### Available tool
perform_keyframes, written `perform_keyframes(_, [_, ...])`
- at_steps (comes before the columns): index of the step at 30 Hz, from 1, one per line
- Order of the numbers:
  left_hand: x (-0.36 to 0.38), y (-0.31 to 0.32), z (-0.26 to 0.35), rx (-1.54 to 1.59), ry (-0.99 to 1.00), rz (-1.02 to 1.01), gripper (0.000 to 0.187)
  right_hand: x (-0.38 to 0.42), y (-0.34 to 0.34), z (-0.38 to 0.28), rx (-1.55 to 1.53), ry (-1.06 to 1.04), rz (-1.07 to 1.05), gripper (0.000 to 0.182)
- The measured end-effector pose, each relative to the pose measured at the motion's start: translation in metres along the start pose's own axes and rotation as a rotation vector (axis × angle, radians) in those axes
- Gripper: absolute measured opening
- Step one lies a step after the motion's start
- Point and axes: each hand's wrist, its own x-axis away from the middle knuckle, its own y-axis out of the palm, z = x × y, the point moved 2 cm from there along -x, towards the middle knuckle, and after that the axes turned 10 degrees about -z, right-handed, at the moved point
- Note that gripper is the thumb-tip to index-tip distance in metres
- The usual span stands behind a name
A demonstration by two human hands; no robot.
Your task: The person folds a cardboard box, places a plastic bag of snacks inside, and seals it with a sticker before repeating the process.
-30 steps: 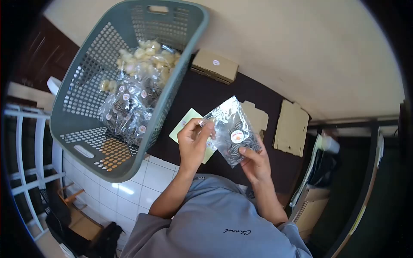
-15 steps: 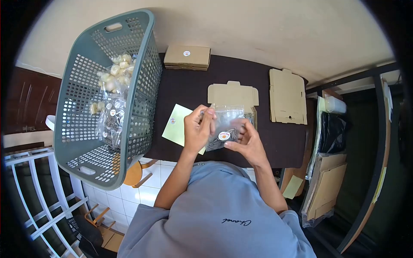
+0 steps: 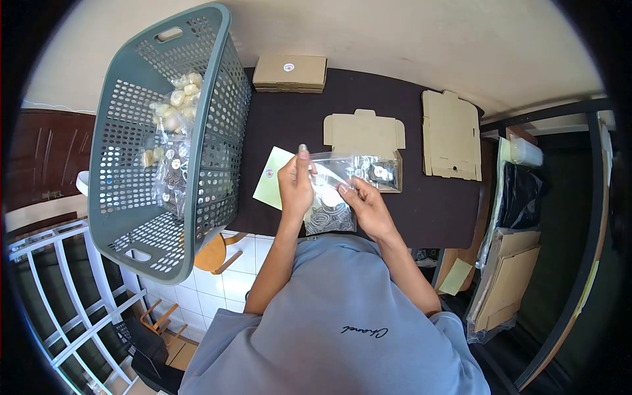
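A clear plastic bag of dark patterned pieces (image 3: 329, 207) is held above the near edge of the dark table (image 3: 296, 131), gripped at its upper left by the left hand (image 3: 296, 187) and pinched at its top edge by the right hand (image 3: 365, 205). A pale green card (image 3: 270, 181) lies beneath it.

Dark table (image 3: 434, 210) mid-frame, cream wall (image 3: 408, 39) behind it. White tile floor (image 3: 224, 289) below table's near edge, wood stool (image 3: 214, 253) just under that edge. White rail (image 3: 72, 309) far left of table. Dark shelf frame (image 3: 579, 217) right of table. Even daylight.
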Motion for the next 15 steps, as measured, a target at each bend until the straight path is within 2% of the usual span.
perform_keyframes(1, [0.002,-0.002,-0.002,-0.004,-0.004,-0.002,0.053,0.002,-0.004,0.005,-0.005,0.002,0.002,0.019])
perform_keyframes(3, [0.007,-0.006,-0.006,0.144,-0.248,-0.02,0.055,0.004,-0.011,0.009,0.07,0.099,-0.084,0.017])
perform_keyframes(4, [0.008,-0.006,-0.008,0.155,-0.282,-0.021,0.057,0.007,-0.014,0.009,0.064,0.102,-0.084,0.017])
perform_keyframes(5, [0.01,-0.006,-0.008,0.151,-0.287,-0.019,0.057,0.009,-0.016,0.01,0.054,0.152,-0.107,0.016])
perform_keyframes(6, [0.012,-0.005,-0.007,0.094,-0.254,-0.109,0.055,0.008,-0.017,0.009,0.046,0.197,-0.131,0.015])
perform_keyframes(9, [0.021,0.004,0.0,-0.075,-0.163,-0.398,0.048,0.005,-0.022,-0.008,0.035,0.1,-0.056,0.014])
perform_keyframes(11, [0.025,0.015,0.009,-0.061,-0.183,-0.452,0.04,0.0,-0.026,-0.007,0.042,0.083,-0.083,0.015])
perform_keyframes(13, [0.025,0.014,0.009,-0.081,-0.152,-0.456,0.039,-0.003,-0.026,-0.014,0.305,0.003,-0.146,0.015])
perform_keyframes(15, [0.023,0.01,0.008,-0.098,-0.115,-0.457,0.039,0.002,-0.022,-0.02,0.427,0.019,-0.155,0.015])
